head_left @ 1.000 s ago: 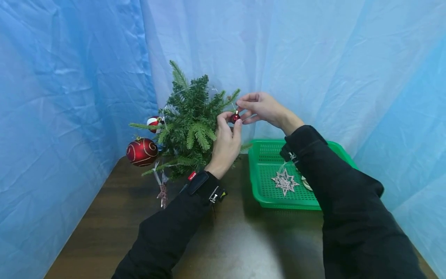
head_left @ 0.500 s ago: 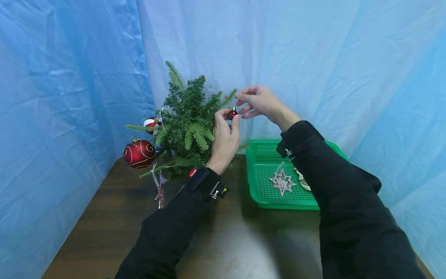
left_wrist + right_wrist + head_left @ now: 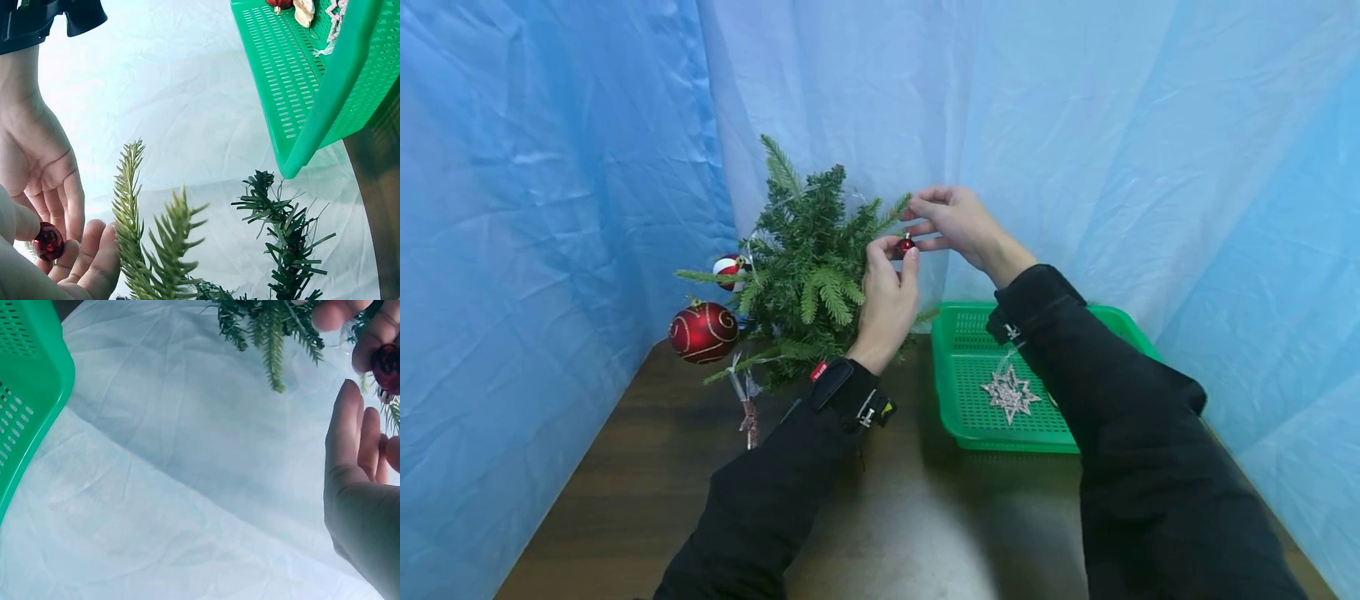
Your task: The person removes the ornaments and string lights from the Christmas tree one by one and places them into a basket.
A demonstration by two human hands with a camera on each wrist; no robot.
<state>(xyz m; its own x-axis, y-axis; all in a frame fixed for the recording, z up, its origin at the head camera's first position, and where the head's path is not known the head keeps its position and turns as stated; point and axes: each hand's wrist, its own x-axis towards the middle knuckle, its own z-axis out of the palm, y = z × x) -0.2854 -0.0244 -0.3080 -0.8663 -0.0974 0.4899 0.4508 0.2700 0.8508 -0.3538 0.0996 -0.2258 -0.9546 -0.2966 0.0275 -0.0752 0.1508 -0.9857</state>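
Observation:
Between thumb and curled fingers, my left hand (image 3: 887, 308) pinches a small shiny red bauble (image 3: 904, 246) with a silver cap, at the right side of a small artificial Christmas tree (image 3: 816, 258). The same bauble (image 3: 48, 242) shows in the left wrist view. My right hand (image 3: 962, 221) is just above it, thumb and forefinger together at the tip of a branch (image 3: 891, 213). They seem to pinch the bauble's thin string there, too fine to make out clearly. The right hand's other fingers extend close to the bauble.
A green plastic basket (image 3: 1000, 444) stands right of the tree, holding a glittery star (image 3: 1010, 394) and a small red bauble (image 3: 279, 4). On the tree's left hang a large red bauble (image 3: 703, 332) and a red-and-white one (image 3: 728, 271). Blue cloth (image 3: 1075, 125) surrounds the table.
My right hand has moved slightly up and left, from beside the bauble to the branch tip. My left hand keeps hold of the bauble, almost in place.

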